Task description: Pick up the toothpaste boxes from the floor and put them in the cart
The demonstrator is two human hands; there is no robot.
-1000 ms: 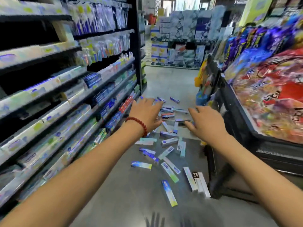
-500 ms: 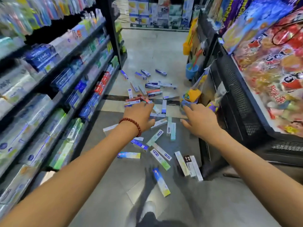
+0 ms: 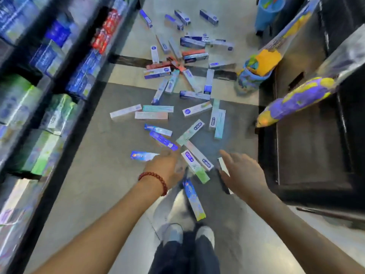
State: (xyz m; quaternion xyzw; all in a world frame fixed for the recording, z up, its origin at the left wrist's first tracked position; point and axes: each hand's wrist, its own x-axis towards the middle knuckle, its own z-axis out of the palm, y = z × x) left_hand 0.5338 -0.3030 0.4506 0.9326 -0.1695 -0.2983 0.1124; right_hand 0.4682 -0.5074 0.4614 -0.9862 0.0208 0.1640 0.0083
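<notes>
Several toothpaste boxes [image 3: 189, 93] lie scattered over the aisle floor in front of me. My left hand [image 3: 166, 168], with a red bead bracelet on its wrist, hangs over the nearest boxes with relaxed fingers and holds nothing. A blue box [image 3: 143, 156] lies just left of it. My right hand [image 3: 240, 171] reaches down beside a white and green box [image 3: 194, 167], fingers spread, empty. Another blue box [image 3: 194, 200] lies between my hands, near my shoes. No cart is in view.
Store shelves [image 3: 47, 99] stocked with toothpaste run along the left. A black display stand [image 3: 308, 147] with hanging packets fills the right. A blue bucket [image 3: 268, 10] stands at the far end. My shoes [image 3: 187, 234] stand on the grey floor below the hands.
The view has tipped down toward the floor and my feet. Both hands have dropped lower and nearer, from over the far boxes to the closest ones.
</notes>
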